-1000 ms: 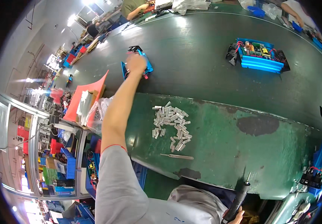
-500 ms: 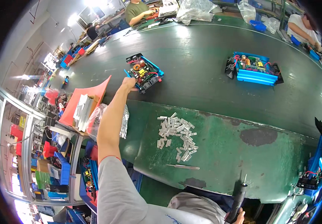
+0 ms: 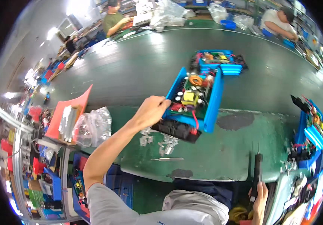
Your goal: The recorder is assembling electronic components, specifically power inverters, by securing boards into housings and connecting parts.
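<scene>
1. Grasping with the left hand, thumb side pressed to the near left corner, an open blue housing; cannot tell how the lower fingers lie.
2. Held out over the far edge of the green surface, so overlapping in view both that surface and the dark belt beyond, with long side walls running away from the body.
3. Packed inside the housing: a circuit board with an orange coil toward the far end and a yellow-wrapped component nearer the middle.
4. At the housing's near end, sticking out toward the body: a black end panel, with a red wire looping down beside the right-hand corner.
5. Gripping with the right hand, low by the near edge of the green surface, toward its right corner: a black screwdriver, shaft pointing away from the body.
6. Partly hidden behind the end panel, on the left half of the green surface: loose small metal pieces.
7. Between those and the near edge, lying sideways: slim metal tweezers.
8. On the belt, just beyond the held housing in view: a second blue housing.
9. By the green surface's right edge: another blue unit.
10. Off the left edge: a clear plastic bag, beside an orange-red sheet.
11. Along the belt's far edge, well apart: two co-workers, one green-shirted, one white-shirted.
</scene>
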`<state>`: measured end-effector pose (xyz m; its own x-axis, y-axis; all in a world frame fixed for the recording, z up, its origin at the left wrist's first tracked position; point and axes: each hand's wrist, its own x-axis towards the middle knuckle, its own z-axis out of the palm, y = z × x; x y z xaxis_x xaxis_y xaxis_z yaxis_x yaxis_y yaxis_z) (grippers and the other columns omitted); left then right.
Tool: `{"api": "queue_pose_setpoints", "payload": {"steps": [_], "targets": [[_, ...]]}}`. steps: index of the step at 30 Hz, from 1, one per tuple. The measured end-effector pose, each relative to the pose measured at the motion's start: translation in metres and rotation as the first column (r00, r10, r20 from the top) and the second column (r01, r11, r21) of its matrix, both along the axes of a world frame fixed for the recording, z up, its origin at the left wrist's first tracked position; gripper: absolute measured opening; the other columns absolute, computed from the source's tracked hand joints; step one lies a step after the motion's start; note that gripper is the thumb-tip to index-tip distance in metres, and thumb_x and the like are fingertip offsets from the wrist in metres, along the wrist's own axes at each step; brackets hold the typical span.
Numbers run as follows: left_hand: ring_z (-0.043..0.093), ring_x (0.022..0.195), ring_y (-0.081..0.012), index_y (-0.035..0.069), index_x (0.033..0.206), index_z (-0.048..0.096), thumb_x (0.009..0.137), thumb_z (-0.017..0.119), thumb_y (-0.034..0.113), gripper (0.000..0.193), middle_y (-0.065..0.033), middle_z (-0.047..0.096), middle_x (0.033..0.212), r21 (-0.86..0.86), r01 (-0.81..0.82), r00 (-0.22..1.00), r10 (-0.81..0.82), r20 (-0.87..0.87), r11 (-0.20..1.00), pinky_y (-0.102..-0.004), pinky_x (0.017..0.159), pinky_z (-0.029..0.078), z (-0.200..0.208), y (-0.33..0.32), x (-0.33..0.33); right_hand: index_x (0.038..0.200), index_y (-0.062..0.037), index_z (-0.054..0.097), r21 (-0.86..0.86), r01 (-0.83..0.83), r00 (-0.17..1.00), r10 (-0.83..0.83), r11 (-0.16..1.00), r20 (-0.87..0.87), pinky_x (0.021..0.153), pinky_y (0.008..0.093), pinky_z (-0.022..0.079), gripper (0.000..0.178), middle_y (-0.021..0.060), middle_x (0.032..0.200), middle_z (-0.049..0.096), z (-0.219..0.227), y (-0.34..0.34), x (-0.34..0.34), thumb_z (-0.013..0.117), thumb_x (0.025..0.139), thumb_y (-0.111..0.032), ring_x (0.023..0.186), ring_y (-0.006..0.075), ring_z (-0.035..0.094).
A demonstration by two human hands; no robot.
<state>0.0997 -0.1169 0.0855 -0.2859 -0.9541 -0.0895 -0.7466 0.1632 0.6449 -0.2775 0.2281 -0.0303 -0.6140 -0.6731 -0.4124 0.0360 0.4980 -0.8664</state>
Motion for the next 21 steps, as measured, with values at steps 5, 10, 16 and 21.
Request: {"api": "queue_pose_setpoints", "payload": {"steps": [5,10,16,21], "targets": [[0.054,0.072,-0.0379,-0.005,0.092,0.056,0.101,0.055,0.022,0.028,-0.0213,0.054,0.079,-0.274,0.534,0.834,-0.552,0.013,0.8,-0.0453,0.069,0.043,-0.043,0.005,-0.077,0.129,0.0011,0.057,0.123,-0.048,0.914,0.093,0.991,-0.394,0.085,0.0363,0.048,0.055,0.0162,0.107,0.066,0.037,-0.015,-0.037,0.063,0.097,-0.043,0.092,0.0227,0.06],[0.062,0.093,-0.0393,-0.002,0.106,0.065,0.102,0.053,0.026,0.03,-0.018,0.062,0.099,-0.128,0.792,0.61,-0.778,0.15,0.596,-0.0453,0.081,0.049,-0.065,-0.018,-0.137,0.139,-0.0011,0.049,0.163,0.008,0.722,0.107,0.987,-0.684,0.1,0.0417,0.044,0.057,0.0213,0.124,0.061,0.028,0.001,-0.072,0.065,0.095,-0.034,0.113,0.0345,0.06],[0.064,0.102,-0.0387,0.0,0.113,0.066,0.103,0.052,0.037,0.041,-0.018,0.065,0.112,-0.339,0.391,0.919,-0.385,0.089,0.856,-0.0461,0.087,0.051,-0.044,0.017,-0.141,0.14,-0.0044,0.051,0.236,0.059,0.602,0.154,0.97,-0.784,0.105,0.0418,0.042,0.048,0.0202,0.132,0.058,0.05,-0.033,-0.069,0.063,0.097,-0.02,0.125,0.0356,0.055],[0.068,0.091,-0.0287,-0.003,0.113,0.065,0.092,0.067,0.051,0.058,-0.0202,0.066,0.111,-0.18,-0.197,0.973,0.214,0.083,0.964,-0.0388,0.077,0.053,-0.076,0.087,-0.1,0.119,-0.0037,0.064,-0.151,-0.292,0.483,0.009,0.945,-0.876,0.094,0.0407,0.047,0.028,0.0165,0.116,0.059,0.053,-0.085,-0.037,0.066,0.091,-0.006,0.109,0.0328,0.058]]}}
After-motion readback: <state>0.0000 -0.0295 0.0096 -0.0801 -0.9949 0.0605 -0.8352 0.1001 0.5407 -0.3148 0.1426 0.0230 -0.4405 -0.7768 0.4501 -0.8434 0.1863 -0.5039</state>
